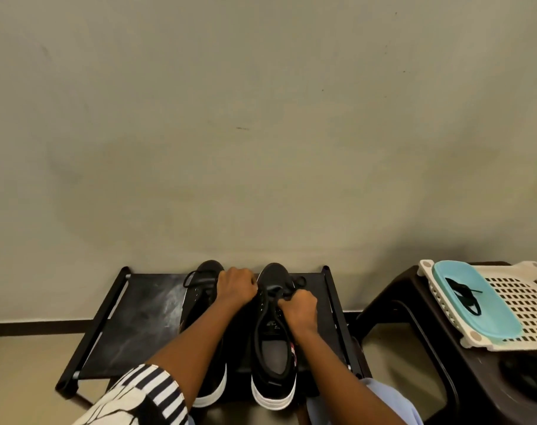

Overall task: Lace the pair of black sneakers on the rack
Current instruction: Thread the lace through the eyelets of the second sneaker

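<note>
While both hands work over the right shoe, the lacing looks only partly done.

Sneakers: a black pair with white soles stands side by side on a low black rack [138, 314], toes toward the far wall.
Right sneaker [273, 348]: a black lace [268, 305] crosses its far eyelets; the near eyelets and grey insole show bare.
Left sneaker [204, 289]: mostly hidden under the forearm; a lace loops near its toe, but how far it is threaded cannot be told.
Right hand [301, 308]: fingers curled, pinching the lace over the right sneaker.
Left hand [236, 286]: a fist between the two toes, seemingly gripping the lace's other end, though the grip itself is hidden.
Progress: a judgement only, the right sneaker is roughly midway.
Right of the rack: a dark stool [445, 348] carries a cream basket [525, 305] and a blue tray [476, 305] holding another black lace [463, 291].
</note>
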